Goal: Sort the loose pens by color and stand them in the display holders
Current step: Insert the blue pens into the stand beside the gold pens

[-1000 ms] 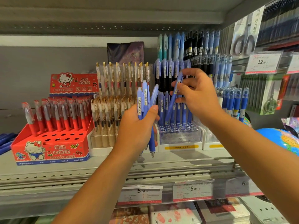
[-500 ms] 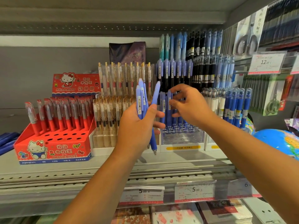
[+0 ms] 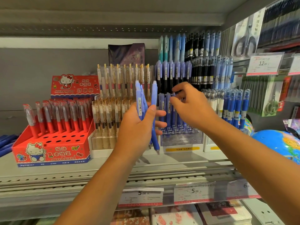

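Note:
My left hand (image 3: 135, 129) grips a bundle of several loose blue-violet pens (image 3: 140, 101), held upright in front of the shelf with the tips pointing down. My right hand (image 3: 194, 108) hovers just right of it at the tops of the blue-violet pens (image 3: 163, 109) standing in the front row of the clear tiered holder (image 3: 181, 139). Its thumb and forefinger are loosely curled and slightly apart, with no pen seen between them. Several holes at the front of that holder show no pen.
A red Hello Kitty pen box (image 3: 52, 151) stands at the left, a holder of clear gold-clip pens (image 3: 107, 117) beside it. Darker blue capped pens (image 3: 233, 108) stand at the right, then a globe (image 3: 277, 143). Price tags (image 3: 194, 192) line the shelf edge.
My right hand carried one blue-violet pen down into the holder's front row and no longer holds it. My left hand stayed in place with the bundle.

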### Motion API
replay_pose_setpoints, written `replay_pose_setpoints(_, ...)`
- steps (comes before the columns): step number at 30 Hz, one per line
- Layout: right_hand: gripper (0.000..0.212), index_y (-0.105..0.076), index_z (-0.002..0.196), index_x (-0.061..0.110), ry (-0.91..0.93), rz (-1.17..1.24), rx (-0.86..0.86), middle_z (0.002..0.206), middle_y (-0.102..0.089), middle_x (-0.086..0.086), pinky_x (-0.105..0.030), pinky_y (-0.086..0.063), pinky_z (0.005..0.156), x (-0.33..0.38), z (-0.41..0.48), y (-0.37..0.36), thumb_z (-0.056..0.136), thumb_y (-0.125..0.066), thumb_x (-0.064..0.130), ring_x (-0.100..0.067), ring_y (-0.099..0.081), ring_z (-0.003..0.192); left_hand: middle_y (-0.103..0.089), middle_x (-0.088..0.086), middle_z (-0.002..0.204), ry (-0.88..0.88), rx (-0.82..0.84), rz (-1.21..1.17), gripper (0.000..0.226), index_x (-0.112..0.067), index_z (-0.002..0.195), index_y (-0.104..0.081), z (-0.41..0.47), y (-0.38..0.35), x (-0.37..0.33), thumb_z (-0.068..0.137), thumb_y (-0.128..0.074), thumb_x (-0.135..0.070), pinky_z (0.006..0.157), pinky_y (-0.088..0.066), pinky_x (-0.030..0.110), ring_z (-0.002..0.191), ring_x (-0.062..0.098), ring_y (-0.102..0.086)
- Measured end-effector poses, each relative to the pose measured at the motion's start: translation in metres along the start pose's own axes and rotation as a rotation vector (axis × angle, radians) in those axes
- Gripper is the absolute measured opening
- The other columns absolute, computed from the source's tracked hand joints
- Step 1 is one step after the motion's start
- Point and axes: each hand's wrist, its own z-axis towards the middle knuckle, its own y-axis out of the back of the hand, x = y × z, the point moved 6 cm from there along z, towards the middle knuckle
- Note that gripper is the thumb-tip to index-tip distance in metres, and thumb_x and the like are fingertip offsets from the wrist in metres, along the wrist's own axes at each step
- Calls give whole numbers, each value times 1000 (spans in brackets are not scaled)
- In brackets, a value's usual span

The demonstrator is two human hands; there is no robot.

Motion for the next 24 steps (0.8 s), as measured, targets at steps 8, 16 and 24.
replay_pose_setpoints(8, 22, -64, 110, 14, 80, 457, 159, 94, -71, -11, -32, -60, 72, 41, -9, 4, 89, -71, 15, -24, -69, 85, -74, -3, 87, 53, 85, 10, 16, -36, 103, -56, -2, -7, 5, 102, -48, -22, 63, -62, 36, 75, 17, -74)
replay_pose_setpoints(16, 22, -63, 110, 15, 76, 633, 18, 100, -68, -16, -25, -58, 66, 26, -11, 7, 91, -64, 3, -16, -71, 85, -72, -14, 68, 19, 45, 24, 13, -28, 98, -58, -1, -4, 3, 103, -47, -23, 52, -54, 16, 63, 1, -69)
replay_pose_setpoints(24, 26, -57, 117, 17, 143, 498, -289, 99, -63, 2, -25, -58, 67, -3, -11, 23, 94, -64, 9, -12, -67, 89, -59, -6, 61, -26, -73, 109, 17, -26, 90, -54, 1, 7, 3, 103, -45, -31, 41, -43, 29, 44, 11, -45)
